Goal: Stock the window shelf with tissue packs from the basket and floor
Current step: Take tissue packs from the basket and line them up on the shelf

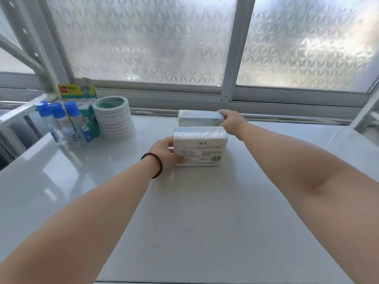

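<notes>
Two white tissue packs with pale blue bands stand on the glossy white window shelf (205, 212), one behind the other. The near pack (202, 147) shows its printed label and barcode; my left hand (168, 153) grips its left end, a dark bead bracelet on the wrist. The far pack (200, 117) sits closer to the window, and my right hand (230, 119) holds its right end. Both packs rest on the shelf surface. No basket or floor is in view.
At the shelf's back left stand a stack of white tape rolls (114, 119), three blue-capped bottles (61, 124) and a green-and-yellow package (82, 95). Frosted window panes (153, 42) run along the back. A white metal rack frame (18, 111) is at left.
</notes>
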